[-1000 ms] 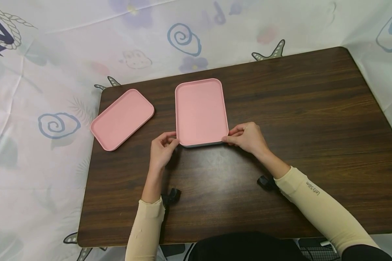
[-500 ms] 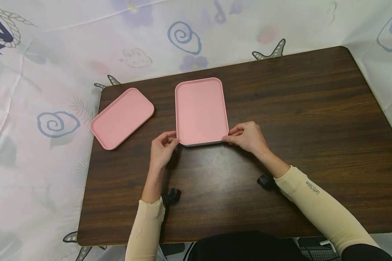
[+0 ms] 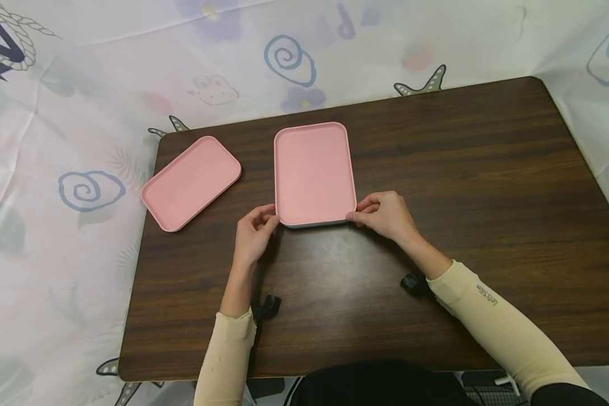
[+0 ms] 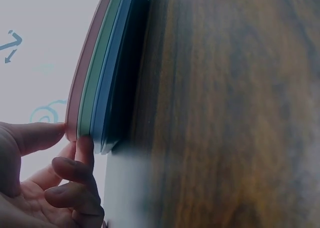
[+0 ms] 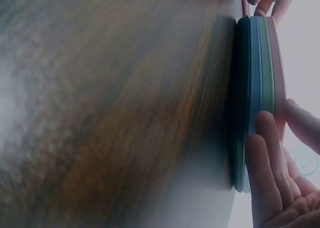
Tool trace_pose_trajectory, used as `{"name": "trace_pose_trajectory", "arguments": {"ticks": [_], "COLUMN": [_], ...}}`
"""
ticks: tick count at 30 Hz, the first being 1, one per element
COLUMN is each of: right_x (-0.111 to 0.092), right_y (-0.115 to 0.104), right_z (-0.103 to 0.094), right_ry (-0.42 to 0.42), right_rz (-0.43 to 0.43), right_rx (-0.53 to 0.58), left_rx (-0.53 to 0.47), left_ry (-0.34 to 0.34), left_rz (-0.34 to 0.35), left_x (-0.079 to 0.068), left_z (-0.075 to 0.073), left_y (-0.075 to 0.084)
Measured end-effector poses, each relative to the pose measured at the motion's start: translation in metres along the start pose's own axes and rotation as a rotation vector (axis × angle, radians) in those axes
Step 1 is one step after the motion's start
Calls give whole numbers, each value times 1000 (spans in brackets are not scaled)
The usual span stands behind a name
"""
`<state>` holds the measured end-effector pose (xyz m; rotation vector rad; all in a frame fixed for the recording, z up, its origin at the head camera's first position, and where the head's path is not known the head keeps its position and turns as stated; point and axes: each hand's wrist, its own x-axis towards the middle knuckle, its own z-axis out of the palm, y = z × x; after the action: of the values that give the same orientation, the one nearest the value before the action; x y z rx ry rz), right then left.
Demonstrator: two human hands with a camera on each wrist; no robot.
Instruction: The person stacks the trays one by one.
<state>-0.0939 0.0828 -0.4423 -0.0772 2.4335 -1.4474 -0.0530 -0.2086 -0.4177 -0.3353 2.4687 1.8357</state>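
Observation:
A pink rectangular tray with rounded corners lies on top of a stack at the back of the table, left of centre. Beneath it, the left wrist view shows a green tray, a blue tray and a dark layer at the bottom. My left hand pinches the pink tray's near left corner, thumb at the rim and a fingertip by the green edge. At the near right corner my right hand pinches the same tray, thumb on its rim and fingers against the side of the stack.
Another pink tray lies turned at an angle to the left, near the table's left edge. The dark wooden table ends at a printed cloth backdrop. Black camera mounts hang under both wrists.

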Motion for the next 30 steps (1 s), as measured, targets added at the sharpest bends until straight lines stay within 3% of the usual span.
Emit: {"name": "trace_pose_trajectory", "arguments": {"ticks": [6,11,15,23,30], "right_x": [-1,-1,-1,1,5], "right_y": [-3,-5,-6,-14,-27], "right_z": [0,-2,-5,-9,-8], "right_ry": [-8,-26,0,70,32], "right_rz": [0,30,40,6,-45], "right_rx": [-12,22,72,67,175], "left_rx": [-5,-22,-49,-82,-113], "left_ry": [-23,-8,23,115,210], "left_rz": [16,3,-10,-96,-140], "left_x": [-4,-8,-11,-18,-18], "left_z": [-8,-22,-38,-72,-95], "left_y": [-8,-17,-26,-45,-66]}}
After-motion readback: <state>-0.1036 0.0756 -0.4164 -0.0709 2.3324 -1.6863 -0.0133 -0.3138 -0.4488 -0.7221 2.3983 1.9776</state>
